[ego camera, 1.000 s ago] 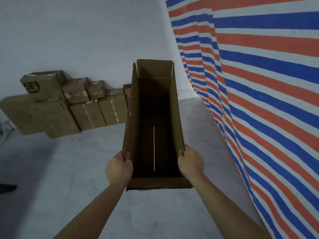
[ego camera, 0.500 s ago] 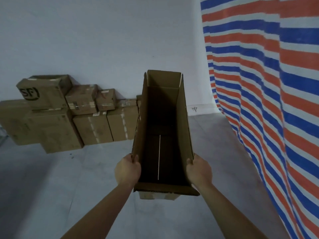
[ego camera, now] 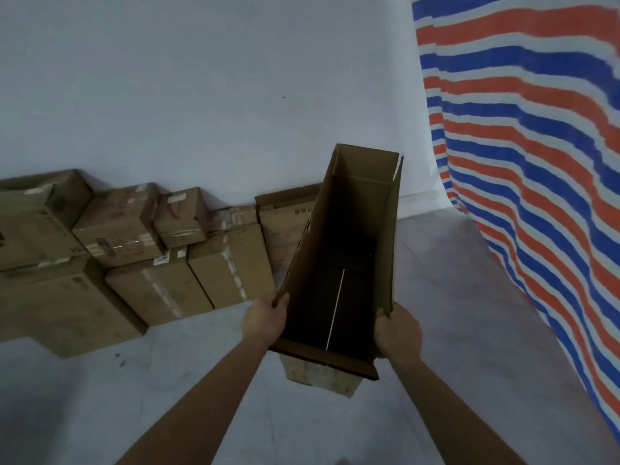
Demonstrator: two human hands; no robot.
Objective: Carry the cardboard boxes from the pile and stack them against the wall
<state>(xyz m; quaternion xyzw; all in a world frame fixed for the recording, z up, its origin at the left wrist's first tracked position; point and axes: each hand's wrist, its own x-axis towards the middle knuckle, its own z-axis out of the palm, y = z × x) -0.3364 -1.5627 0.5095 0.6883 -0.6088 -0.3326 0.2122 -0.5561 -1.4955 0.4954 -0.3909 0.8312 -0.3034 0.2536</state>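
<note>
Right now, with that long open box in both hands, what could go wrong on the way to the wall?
The left hand and right hand grip the open box only by its thin side walls at the near end; it could sag or slip. The box hides part of the stack by the wall, so its far end might knock it. The striped tarp hangs close on the right and could snag.

Matt brown cardboard on your open box, rough corrugated edge showing. Stacked boxes ahead: same dull cardboard, shiny tape strips. Wall's smooth matt paint, floor smooth and dull, tarp's woven plastic.
</note>
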